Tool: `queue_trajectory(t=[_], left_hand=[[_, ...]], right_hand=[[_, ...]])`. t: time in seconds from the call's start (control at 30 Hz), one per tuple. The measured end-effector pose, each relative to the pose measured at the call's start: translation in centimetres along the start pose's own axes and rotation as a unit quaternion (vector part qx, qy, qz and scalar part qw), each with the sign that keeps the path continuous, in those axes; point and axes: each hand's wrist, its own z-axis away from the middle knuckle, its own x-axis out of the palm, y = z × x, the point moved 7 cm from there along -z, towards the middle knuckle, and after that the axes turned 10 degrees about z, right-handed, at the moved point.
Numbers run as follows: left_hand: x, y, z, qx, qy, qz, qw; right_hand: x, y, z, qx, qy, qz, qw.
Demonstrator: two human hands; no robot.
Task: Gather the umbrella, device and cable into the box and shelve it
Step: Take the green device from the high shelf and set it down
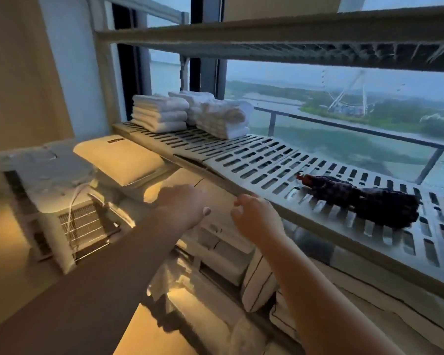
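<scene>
On slotted shelf (241,160), folded umbrella (364,198), dark label (116,140) nearby illegible

We see a slotted shelf (267,160) that looks like matt, off-white plastic, with folded towels (159,116) of soft, nubby white cloth at its far left. On the right the umbrella (369,201) is dark, crumpled, matt fabric. Near us, the pillows (256,280) below look like smooth cloth.

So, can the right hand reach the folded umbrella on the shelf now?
Probably yes. The right hand hovers empty at the front edge of the shelf; the umbrella lies to its right, nothing between them.
</scene>
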Motion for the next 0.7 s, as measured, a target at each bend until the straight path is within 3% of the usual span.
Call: queue_trajectory(t=[0.13,0.4,0.7], left_hand=[[-1.6,-8.6,5.5,-0.063,-0.002,0.004,0.998],[-5.3,-22.1,16.2,-0.188,0.023,-0.027,0.981],[-7.5,-33.0,26.3,-0.37,-0.001,-0.059,0.927]], right_hand=[[3.0,-9.1,1.4,-0.082,-0.052,-0.002,0.995],[6.7,-27.1,4.8,-0.163,-0.111,-0.058,0.979],[10.2,-42.4,8.4,-0.313,-0.13,-0.132,0.931]])
